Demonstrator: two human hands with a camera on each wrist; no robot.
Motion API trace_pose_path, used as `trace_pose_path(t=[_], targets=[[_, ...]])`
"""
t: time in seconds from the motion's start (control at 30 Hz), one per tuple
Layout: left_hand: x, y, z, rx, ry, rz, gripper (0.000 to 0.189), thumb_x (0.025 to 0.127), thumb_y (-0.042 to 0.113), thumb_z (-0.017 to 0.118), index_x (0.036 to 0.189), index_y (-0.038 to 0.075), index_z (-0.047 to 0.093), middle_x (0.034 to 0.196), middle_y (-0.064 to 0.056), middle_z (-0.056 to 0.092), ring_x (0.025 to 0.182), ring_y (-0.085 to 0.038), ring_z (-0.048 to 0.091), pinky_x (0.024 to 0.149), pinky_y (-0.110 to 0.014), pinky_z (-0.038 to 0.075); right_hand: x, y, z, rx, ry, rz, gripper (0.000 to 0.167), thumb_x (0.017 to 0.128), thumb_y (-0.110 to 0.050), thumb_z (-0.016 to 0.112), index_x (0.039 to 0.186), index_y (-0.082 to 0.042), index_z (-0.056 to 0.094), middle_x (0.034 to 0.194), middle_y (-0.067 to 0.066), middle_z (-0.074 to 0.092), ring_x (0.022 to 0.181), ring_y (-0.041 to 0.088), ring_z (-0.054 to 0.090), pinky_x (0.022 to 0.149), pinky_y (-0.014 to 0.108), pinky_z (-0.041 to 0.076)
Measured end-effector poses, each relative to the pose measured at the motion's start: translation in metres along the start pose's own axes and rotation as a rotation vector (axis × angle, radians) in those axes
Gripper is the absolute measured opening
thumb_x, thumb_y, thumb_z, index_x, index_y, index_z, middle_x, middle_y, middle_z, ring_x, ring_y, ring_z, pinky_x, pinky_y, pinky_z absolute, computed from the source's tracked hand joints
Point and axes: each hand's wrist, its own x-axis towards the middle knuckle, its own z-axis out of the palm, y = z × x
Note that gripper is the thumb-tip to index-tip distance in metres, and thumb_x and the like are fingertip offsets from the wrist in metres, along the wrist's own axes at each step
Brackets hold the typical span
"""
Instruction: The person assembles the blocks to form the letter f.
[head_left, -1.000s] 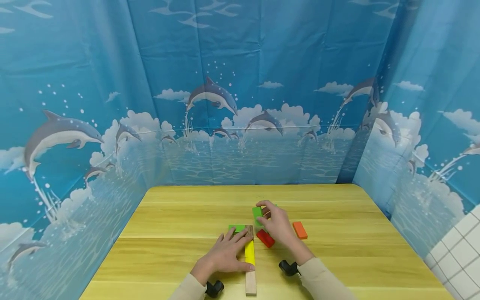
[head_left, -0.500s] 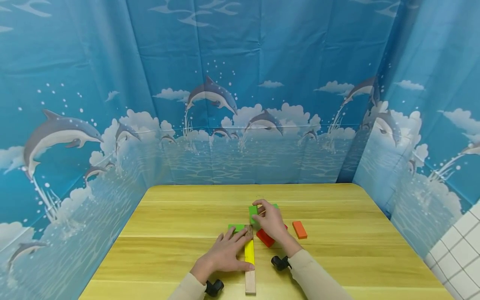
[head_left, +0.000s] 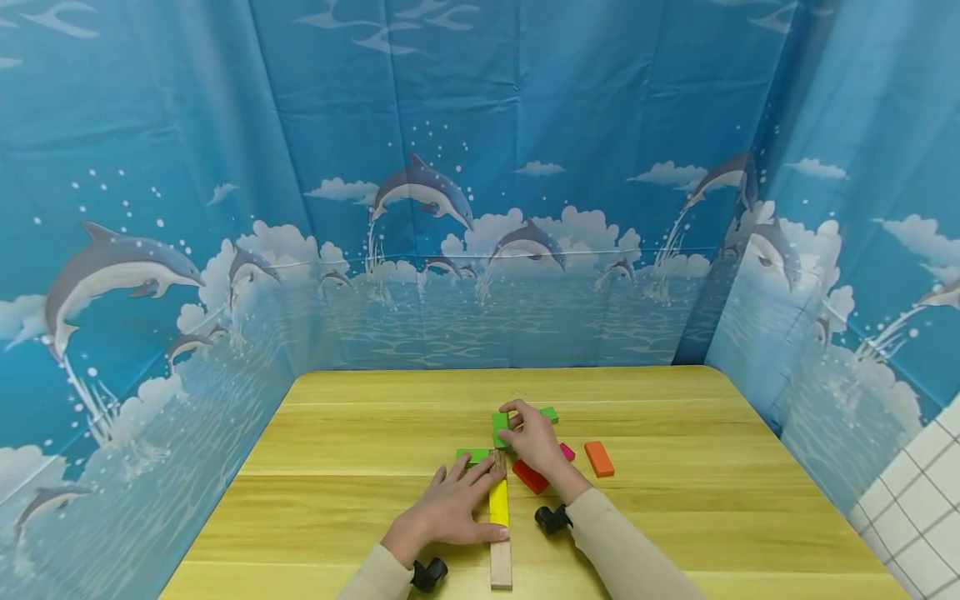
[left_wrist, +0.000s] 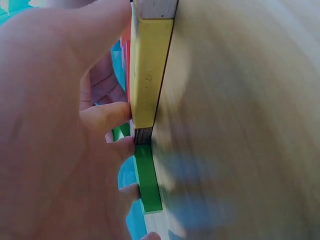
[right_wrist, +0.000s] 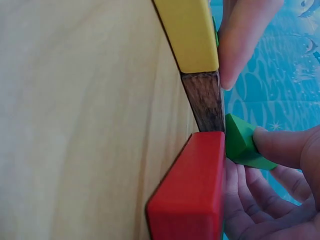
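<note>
My left hand (head_left: 453,507) lies with fingers spread over a line of wooden blocks. Nearest me in that line is a pale wood block (head_left: 500,567), followed by a yellow block (head_left: 498,507) and a dark brown block (right_wrist: 205,97). A green block (left_wrist: 148,180) extends leftward from the brown one, and the left fingertips touch it. Between thumb and fingers, my right hand (head_left: 536,439) pinches another green block (head_left: 500,431), close to the far end of the brown block. The right wrist view shows this held block tilted beside the thumb.
On the table (head_left: 337,442), a red block (head_left: 531,477) lies just right of the line, partly under the right forearm. A pink block (head_left: 567,452), an orange block (head_left: 599,459) and another green block (head_left: 550,414) lie farther right. A dolphin-print curtain (head_left: 465,325) hangs behind.
The right hand has moved left with its green block, to the far end of the brown block. The pink block and the farther green block now show more. The left hand has stayed put.
</note>
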Motion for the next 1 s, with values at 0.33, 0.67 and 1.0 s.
trace_pose_path(t=[0.33, 0.67, 1.0], targets=[[0.003, -0.006, -0.002, -0.019, -0.039, 0.000, 0.101, 0.082, 0.082, 0.055, 0.162, 0.030, 0.023, 0.169, 0.003, 0.011, 0.152, -0.038, 0.009, 0.112, -0.071, 0.017, 0.008, -0.001, 0.005, -0.054, -0.061, 0.034, 0.039, 0.093, -0.010, 0.073, 0.130, -0.004, 0.063, 0.094, 0.006, 0.061, 0.078, 0.019, 0.058, 0.066, 0.034, 0.052], [0.005, -0.006, -0.003, -0.033, -0.054, -0.015, 0.100, 0.082, 0.080, 0.057, 0.162, 0.032, 0.022, 0.168, 0.004, 0.011, 0.152, -0.037, 0.008, 0.111, -0.071, 0.017, 0.015, -0.001, 0.008, -0.120, -0.111, 0.073, 0.038, 0.093, -0.011, 0.073, 0.128, 0.002, 0.065, 0.095, 0.006, 0.061, 0.073, 0.019, 0.053, 0.065, 0.033, 0.047], [0.006, -0.007, -0.001, -0.050, -0.045, -0.018, 0.101, 0.081, 0.081, 0.059, 0.162, 0.032, 0.023, 0.168, 0.004, 0.012, 0.153, -0.037, 0.008, 0.111, -0.071, 0.017, 0.017, -0.001, 0.007, -0.160, -0.146, 0.077, 0.034, 0.092, -0.011, 0.075, 0.123, 0.003, 0.068, 0.100, 0.009, 0.065, 0.084, 0.019, 0.059, 0.071, 0.037, 0.053]])
